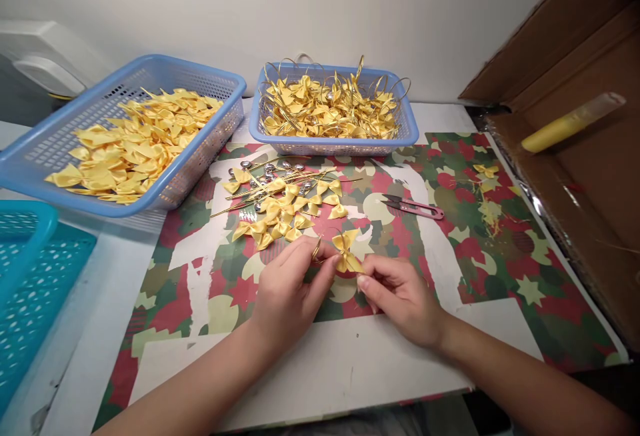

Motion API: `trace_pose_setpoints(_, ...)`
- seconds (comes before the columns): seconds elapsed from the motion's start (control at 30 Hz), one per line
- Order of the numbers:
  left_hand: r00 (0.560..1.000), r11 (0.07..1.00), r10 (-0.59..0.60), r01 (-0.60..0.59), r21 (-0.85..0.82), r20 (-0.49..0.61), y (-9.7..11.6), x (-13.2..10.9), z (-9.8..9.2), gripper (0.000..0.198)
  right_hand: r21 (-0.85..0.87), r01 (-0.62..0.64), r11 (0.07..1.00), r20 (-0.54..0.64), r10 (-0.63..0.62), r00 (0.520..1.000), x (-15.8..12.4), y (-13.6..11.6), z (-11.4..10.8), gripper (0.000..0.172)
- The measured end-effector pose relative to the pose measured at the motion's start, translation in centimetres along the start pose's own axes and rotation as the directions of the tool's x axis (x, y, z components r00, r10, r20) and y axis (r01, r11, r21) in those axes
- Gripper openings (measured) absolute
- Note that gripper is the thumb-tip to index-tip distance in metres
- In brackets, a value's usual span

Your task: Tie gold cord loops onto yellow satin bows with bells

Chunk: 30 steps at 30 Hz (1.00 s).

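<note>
A yellow satin bow (346, 251) is held between my two hands over the patterned table cover. My left hand (295, 279) pinches its left side with thumb and forefinger, and a loop of gold cord (317, 249) shows at those fingers. On the bow's lower right, my right hand (397, 296) pinches a tail between thumb and forefinger. Just beyond the hands lies a pile of yellow bows (280, 213), with gold cords (245, 195) and several silver jingle bells (269, 171) behind it. Pink-handled thread snips (413, 207) rest to the right of the pile.
A blue basket (150, 208) of yellow bows stands at the left. Another blue basket (335, 148) at the back holds bows with gold loops. A teal basket (45, 276) sits at the near left. Cardboard (560, 43) borders the right side, near yellow thread scraps (491, 215).
</note>
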<state>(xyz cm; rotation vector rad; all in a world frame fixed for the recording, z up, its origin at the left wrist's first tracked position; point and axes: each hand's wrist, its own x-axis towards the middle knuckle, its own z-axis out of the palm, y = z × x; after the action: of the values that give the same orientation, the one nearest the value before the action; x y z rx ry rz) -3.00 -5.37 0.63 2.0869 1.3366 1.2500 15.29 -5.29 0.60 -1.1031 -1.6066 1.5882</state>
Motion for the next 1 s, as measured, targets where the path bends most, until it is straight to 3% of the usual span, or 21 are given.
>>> trace_pose_setpoints(0.7,1.0,1.0,-0.008,0.008,0.017,0.003,0.08,-0.02,-0.09,0.015,0.057,-0.015,0.998,-0.008,0.016,1.0,-0.21,0.34,0.13,0.029)
trace_pose_setpoints(1.0,0.999,0.999,-0.033,0.032,0.031,0.015,0.16,0.01,-0.03,0.016,0.065,-0.074,0.995,0.069,0.069,0.995,-0.3,0.08,0.51,0.03)
